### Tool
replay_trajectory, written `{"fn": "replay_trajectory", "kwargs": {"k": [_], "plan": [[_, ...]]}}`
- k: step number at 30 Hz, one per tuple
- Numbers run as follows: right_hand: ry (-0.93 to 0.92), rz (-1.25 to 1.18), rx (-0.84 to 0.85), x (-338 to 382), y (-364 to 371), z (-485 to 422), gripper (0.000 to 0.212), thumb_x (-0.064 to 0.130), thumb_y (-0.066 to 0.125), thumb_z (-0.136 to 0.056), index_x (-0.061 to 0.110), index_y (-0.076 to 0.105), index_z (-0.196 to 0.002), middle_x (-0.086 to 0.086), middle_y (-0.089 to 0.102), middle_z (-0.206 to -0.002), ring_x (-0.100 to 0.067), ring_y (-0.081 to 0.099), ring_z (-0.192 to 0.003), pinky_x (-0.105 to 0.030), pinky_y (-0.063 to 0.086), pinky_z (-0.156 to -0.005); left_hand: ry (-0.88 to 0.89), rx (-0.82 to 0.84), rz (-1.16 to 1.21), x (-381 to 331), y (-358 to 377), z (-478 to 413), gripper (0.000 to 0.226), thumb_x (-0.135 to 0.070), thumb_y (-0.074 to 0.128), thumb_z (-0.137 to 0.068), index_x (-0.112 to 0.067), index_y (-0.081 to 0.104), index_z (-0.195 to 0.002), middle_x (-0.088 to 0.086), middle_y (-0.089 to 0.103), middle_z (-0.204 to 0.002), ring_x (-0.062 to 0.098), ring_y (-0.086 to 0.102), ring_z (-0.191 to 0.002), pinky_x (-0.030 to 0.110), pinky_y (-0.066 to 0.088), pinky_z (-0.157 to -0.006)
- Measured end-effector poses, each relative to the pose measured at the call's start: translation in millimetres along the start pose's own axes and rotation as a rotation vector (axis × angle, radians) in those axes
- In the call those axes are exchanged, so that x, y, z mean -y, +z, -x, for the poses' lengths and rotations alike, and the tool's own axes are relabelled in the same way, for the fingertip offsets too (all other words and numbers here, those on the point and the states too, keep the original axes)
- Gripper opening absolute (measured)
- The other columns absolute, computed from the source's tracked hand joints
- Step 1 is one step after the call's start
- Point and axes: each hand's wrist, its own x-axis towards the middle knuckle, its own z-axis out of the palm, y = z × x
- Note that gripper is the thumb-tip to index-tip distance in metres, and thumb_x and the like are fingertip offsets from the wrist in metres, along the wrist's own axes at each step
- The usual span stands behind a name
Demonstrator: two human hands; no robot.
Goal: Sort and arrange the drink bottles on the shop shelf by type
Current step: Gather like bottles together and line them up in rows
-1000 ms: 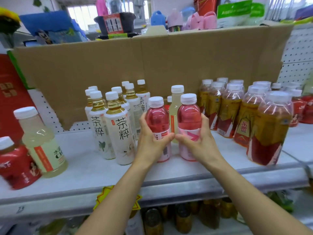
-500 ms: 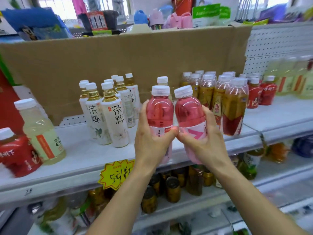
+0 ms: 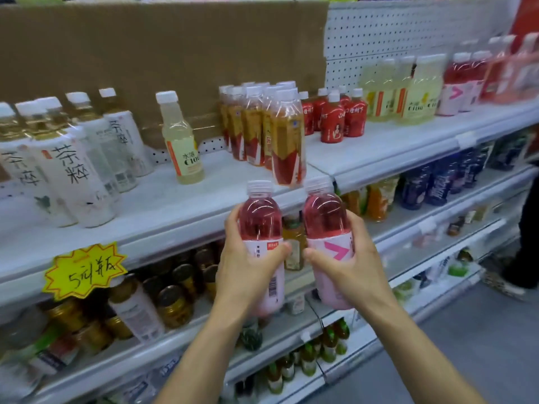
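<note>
My left hand [image 3: 248,266] grips one pink drink bottle [image 3: 260,217] and my right hand [image 3: 347,269] grips a second pink drink bottle [image 3: 326,220]. Both bottles are upright, side by side, in the air in front of the white shelf [image 3: 175,205]. On the shelf stand white tea bottles [image 3: 70,170] at the left, one pale yellow bottle [image 3: 180,141], brown tea bottles [image 3: 262,126], small red bottles [image 3: 335,118], a pale yellow group [image 3: 408,91] and more pink bottles [image 3: 460,80] at the far right.
A cardboard sheet [image 3: 160,48] backs the shelf's left part, white pegboard [image 3: 393,33] the right. A yellow star price tag [image 3: 84,269] hangs on the shelf edge. Lower shelves hold cans and bottles. Another person's leg and shoe [image 3: 522,258] stand at the right.
Both hands have lifted the two pink bottles off the shelf and drawn them toward me, below its front edge. The view has swung right, showing more of the shelf's right side.
</note>
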Motion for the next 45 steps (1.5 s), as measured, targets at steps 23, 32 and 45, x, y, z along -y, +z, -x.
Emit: {"fn": "replay_trajectory", "kwargs": {"k": [23,32,45], "plan": [[0.016,-0.035,0.073,-113.9,-299.6,-154.4,0.073,0.032,0.085,-0.069,0.042,0.045,-0.129,0.013,0.068,-0.102,0.001,0.067,-0.089,-0.026,0.052,-0.081,-0.068,0.018,0.074,-114.5,330.0,-46.6,0.086,-0.039,0.088,-0.066,-0.051,0.035,-0.133,-0.015,0.068,-0.089,-0.001,0.067,-0.075,0.036,0.055,-0.078],[-0.013,-0.008,-0.018,-145.1,-360.8,-282.3,0.059,0.026,0.086,-0.069,0.037,0.054,-0.118,0.014,0.069,-0.091,0.001,0.066,-0.079,-0.02,0.053,-0.071,-0.016,0.065,0.146,-147.9,420.0,-154.0,0.08,-0.042,0.086,-0.061,-0.056,0.037,-0.123,-0.023,0.069,-0.091,0.009,0.072,-0.077,0.049,0.06,-0.079],[-0.07,-0.176,-0.156,-191.1,-453.7,-466.0,0.043,0.024,0.083,-0.074,0.028,0.057,-0.108,0.005,0.07,-0.093,-0.004,0.067,-0.075,-0.025,0.051,-0.064,0.028,0.084,0.263,-200.5,558.5,-290.3,0.071,-0.03,0.088,-0.063,-0.042,0.048,-0.119,-0.005,0.072,-0.093,0.019,0.073,-0.08,0.047,0.061,-0.075]]}}
